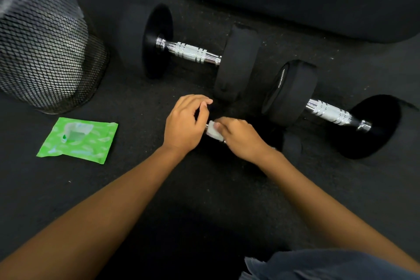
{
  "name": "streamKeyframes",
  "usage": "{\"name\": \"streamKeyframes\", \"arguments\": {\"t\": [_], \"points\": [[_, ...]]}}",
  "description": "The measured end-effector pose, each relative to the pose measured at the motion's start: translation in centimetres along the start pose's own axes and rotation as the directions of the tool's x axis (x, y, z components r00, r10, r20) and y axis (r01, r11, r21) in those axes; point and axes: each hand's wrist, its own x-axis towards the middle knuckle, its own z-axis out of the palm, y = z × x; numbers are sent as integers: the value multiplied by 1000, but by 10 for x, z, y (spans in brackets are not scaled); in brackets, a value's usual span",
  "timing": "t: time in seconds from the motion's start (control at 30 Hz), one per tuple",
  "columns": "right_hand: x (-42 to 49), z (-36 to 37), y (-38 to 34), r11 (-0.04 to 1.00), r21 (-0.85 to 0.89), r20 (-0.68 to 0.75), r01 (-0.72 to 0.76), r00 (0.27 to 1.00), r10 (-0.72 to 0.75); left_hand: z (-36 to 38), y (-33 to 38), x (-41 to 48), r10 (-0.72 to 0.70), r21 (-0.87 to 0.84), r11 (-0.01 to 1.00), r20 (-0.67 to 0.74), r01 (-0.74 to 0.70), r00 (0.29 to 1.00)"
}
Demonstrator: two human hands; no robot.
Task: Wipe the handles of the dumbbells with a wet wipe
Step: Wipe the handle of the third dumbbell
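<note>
Right hand (241, 138): fingers (221, 124) curled and clamped on a folded white wet wipe (214, 133). The wipe is wrapped over a short chrome handle (207, 126) low on the floor (136, 188), and only slivers of metal show at its edges. The weights of this nearest dumbbell are lost, black against black.

Left hand (185, 125): just beside the wipe, fingers curled. Cannot tell whether it grips that dumbbell's end or holds nothing.

Progress (judgement): wiping is under way on this nearest handle. Two more dumbbells lie further out, an upper dumbbell (193, 52) at centre and a right dumbbell (327, 112), with no hand on either. Their sheen gives no clue whether they have been wiped, so up to two handles may be left.

Those two handles are bright knurled chrome with ringed grooves, between thick black weights. The wipe is small, compact and pale, with no soiling visible.

A green wipes pack (78, 140) lies to the left with its flap open, near a mesh bin (45, 52).
</note>
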Motion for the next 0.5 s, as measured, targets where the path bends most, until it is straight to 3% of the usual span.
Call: {"name": "streamKeyframes", "arguments": {"t": [0.23, 0.43, 0.5], "points": [[-26, 11, 10, 972, -150, -163, 181, 965, -205, -1, 0, 0, -3, -3, 1000, 2, 3, 1000], [-18, 7, 6, 997, -53, -142, 48, 988, -55, 0, 0, 0, 1, 1, 1000, 1, -1, 1000], [-10, 11, -2, 995, -77, -145, 56, 987, -66, -1, 0, 1, 2, 3, 1000, 4, -2, 1000]]}}
